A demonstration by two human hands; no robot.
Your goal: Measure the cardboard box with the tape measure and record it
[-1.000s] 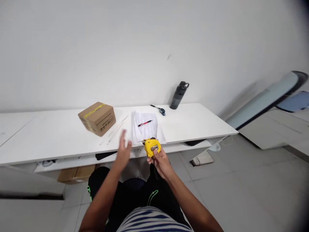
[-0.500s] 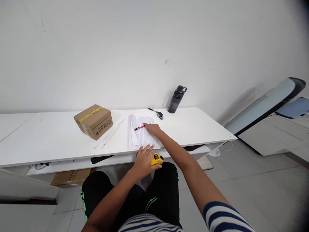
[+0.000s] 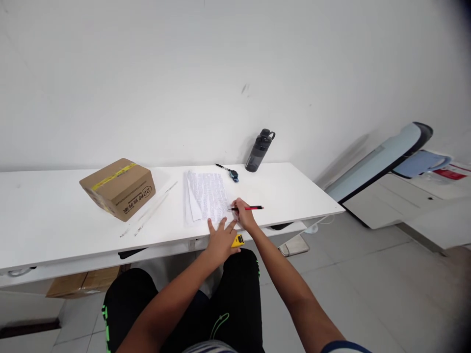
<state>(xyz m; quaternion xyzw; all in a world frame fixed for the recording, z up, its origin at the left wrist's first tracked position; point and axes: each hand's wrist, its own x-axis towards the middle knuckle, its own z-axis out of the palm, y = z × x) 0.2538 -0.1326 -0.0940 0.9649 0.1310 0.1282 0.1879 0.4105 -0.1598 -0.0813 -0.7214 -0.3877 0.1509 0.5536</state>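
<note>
My right hand [image 3: 243,215] is closed on a red and black pen [image 3: 255,208], its end toward the lower right of a stack of papers [image 3: 209,190] covered in small print or writing. A yellow tape measure [image 3: 239,240] is tucked between the thumb and palm of my left hand [image 3: 220,241], at the front edge of the white desk [image 3: 169,228]. The other fingers of that hand spread onto the bottom edge of the papers. My left hand hides part of the tape measure.
On the left of the desk stands a taped cardboard box [image 3: 121,190]. Behind the papers lie a black pen [image 3: 222,166] and a watch-like item [image 3: 233,175]. A dark water bottle [image 3: 259,151] stands near the wall. Below the desk is another cardboard box [image 3: 84,283].
My right hand has picked the red pen up off the papers and brought it down to their lower right. My left hand stays with the tape measure. The view has shifted right.
</note>
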